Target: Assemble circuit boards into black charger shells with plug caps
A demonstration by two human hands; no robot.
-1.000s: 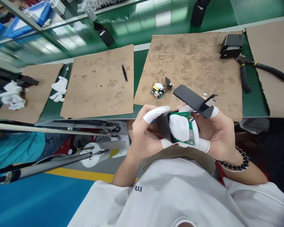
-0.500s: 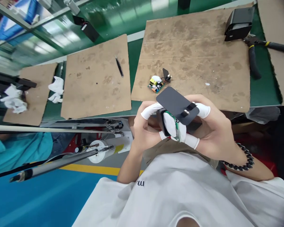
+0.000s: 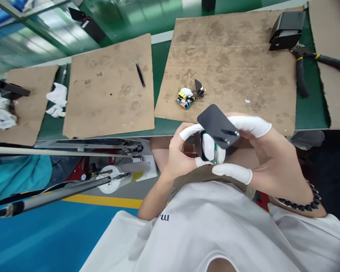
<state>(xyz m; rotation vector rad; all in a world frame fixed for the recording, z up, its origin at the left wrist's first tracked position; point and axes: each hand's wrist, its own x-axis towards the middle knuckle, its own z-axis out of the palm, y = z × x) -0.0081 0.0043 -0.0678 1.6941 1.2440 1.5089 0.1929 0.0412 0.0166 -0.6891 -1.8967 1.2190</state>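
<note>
Black plastic housing [image 3: 200,145] sits between both hands just in front of the person's chest, off the near edge of the desk [image 3: 164,64], with a green circuit board [image 3: 215,151] and white filler showing in its open side. A flat black cover plate [image 3: 217,125] with two metal prongs lies tilted over the opening. The left hand [image 3: 179,155] has its grip closed around the housing from the left, finger cots on the tips. The right hand [image 3: 268,158] pinches the cover plate at its prong end, one capped finger on top, another stretched below the housing. On the brown cardboard mat [image 3: 243,56] beyond lie a loose circuit board [image 3: 185,99] and a small black plug piece [image 3: 198,87] just beside it. Farther back stand a black box [image 3: 286,30] and pliers [image 3: 306,68]. Tweezers [image 3: 140,74] lie on the left mat [image 3: 107,94].
</note>
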